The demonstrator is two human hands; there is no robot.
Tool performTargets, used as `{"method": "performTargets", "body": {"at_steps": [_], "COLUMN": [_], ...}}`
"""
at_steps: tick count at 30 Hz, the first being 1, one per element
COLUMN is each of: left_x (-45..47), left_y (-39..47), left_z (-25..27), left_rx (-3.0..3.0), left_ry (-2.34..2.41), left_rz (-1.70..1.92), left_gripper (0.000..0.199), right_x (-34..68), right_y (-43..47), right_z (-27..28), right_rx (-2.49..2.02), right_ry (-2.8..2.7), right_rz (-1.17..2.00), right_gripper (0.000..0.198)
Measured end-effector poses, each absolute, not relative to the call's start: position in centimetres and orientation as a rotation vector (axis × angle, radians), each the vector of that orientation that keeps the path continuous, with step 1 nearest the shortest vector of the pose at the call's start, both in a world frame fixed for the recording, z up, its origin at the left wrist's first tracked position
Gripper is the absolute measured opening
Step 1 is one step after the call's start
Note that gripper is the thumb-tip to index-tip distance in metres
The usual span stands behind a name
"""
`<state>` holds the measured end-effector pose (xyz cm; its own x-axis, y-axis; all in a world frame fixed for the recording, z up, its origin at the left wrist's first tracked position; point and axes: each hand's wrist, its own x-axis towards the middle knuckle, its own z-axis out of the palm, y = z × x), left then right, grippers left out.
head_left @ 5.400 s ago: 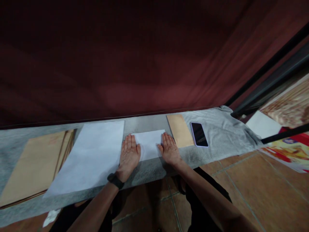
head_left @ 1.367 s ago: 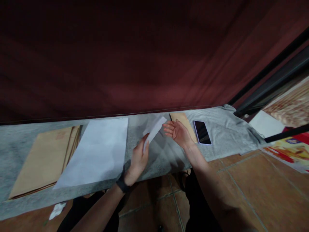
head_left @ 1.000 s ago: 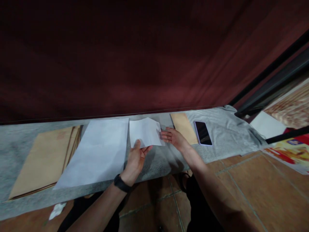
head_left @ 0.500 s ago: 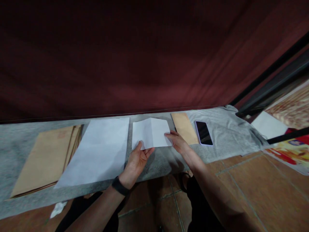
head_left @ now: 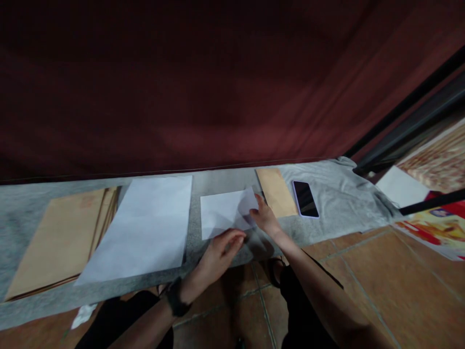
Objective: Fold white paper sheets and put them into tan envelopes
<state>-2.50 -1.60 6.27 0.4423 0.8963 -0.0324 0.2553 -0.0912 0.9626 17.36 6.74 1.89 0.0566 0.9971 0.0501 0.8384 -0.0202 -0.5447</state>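
Observation:
A white sheet of paper [head_left: 220, 213], about half the size of the larger sheets beside it, lies low over the grey cloth in front of me. My right hand [head_left: 264, 214] pinches its right edge, which curls up slightly. Close to its lower edge, my left hand [head_left: 223, 252] hovers with bent fingers and the thumb apart, holding nothing that I can see. A dark band circles the left wrist. To the right of the sheet is a brown envelope [head_left: 278, 191], with a phone [head_left: 305, 199] in a pale purple case beyond it.
Larger white paper [head_left: 145, 223] lies to the left, next to a stack of brown envelopes [head_left: 58, 242]. A dark red curtain [head_left: 218, 97] hangs behind the cloth-covered surface [head_left: 337, 198]. Black bars and a colourful printed bag [head_left: 436, 230] stand at the right. Crumpled tissue [head_left: 83, 315] is at lower left.
The paper has gone from raised and creased open between both hands to lying lower and flatter. My left hand has let go and moved down and right; the right hand stays at the right edge.

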Motion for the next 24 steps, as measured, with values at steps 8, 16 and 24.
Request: {"method": "performTargets", "body": {"at_steps": [8, 16, 24], "left_x": [-1.9, -2.2, -2.4], "left_y": [0.8, 1.5, 3.5], "left_z": [1.9, 0.7, -1.3], "left_rx": [2.680, 2.720, 2.696], "left_ry": [1.619, 1.574, 1.665], "left_rz": [0.452, 0.459, 0.444], "left_gripper": [0.056, 0.053, 0.060], "right_x": [16.9, 15.0, 11.8], "right_y": [4.7, 4.7, 5.2], "right_z": [4.1, 2.9, 1.0], "right_rx": [-2.097, -1.569, -1.471], "right_ry": [-2.001, -2.199, -2.334], "right_rz": [0.305, 0.240, 0.319], "right_gripper": [0.068, 0.052, 0.053]}}
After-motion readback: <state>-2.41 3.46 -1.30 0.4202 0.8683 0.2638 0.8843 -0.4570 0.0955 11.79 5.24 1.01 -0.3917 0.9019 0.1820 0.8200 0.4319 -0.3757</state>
